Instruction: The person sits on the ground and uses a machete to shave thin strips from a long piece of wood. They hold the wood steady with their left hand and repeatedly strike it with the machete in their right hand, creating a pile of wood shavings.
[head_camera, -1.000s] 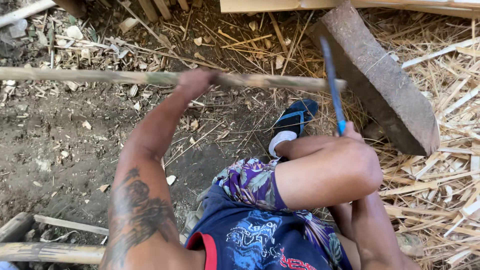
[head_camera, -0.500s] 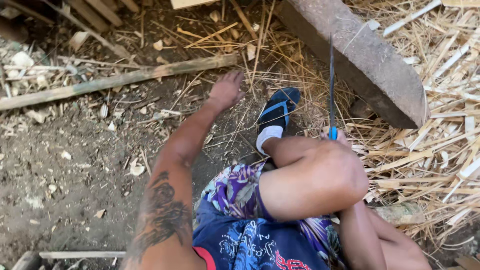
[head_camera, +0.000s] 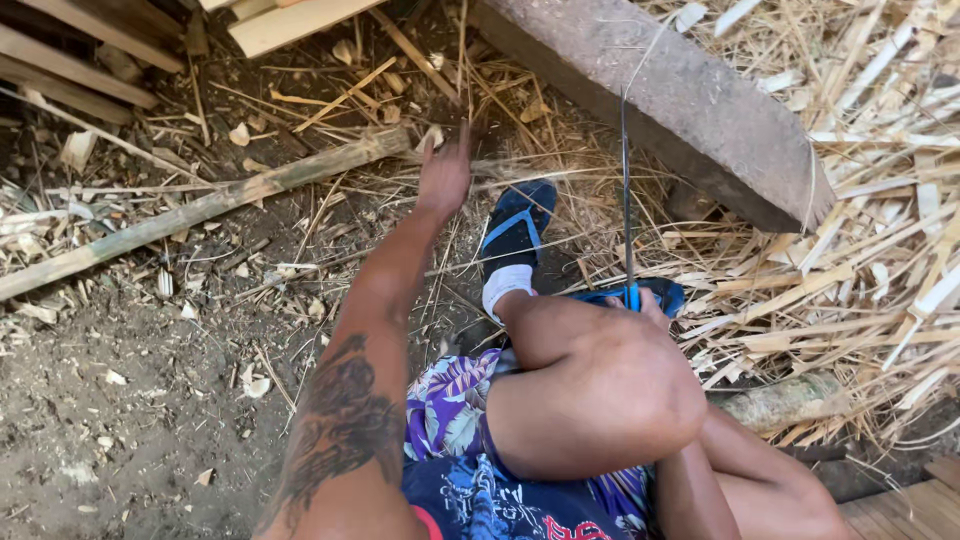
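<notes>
A person squats on bare dirt strewn with bamboo splinters, seen from above. The right hand (head_camera: 648, 303) is almost wholly hidden behind the raised knee at 5 o'clock; only the knuckles show, so how tightly its grip closes cannot be told, though the blade (head_camera: 626, 190) rises straight from it. The blade is seen edge-on, a thin dark line, its handle cut off by the knee, its long axis running from the centre of the frame up toward 12 o'clock, tip over the heavy grey timber block (head_camera: 680, 100) that lies aslant from 12 to 2 o'clock.

The long bamboo pole (head_camera: 200, 210) lies on the ground at 10 o'clock, its axis running from 9 o'clock up toward the centre, its far end cut off by the left edge. The left hand (head_camera: 445, 175) reaches out at 12 o'clock, fingers spread and motion-blurred, grip open and empty, just beyond the pole's near end and not touching it. A blue sandal (head_camera: 515, 225) sits just to its right.

A second earlier that hand gripped the pole, held level across the frame; half a second ago the pole lay on the ground with the hand just off it. The blade has swung from tilted to upright.
</notes>
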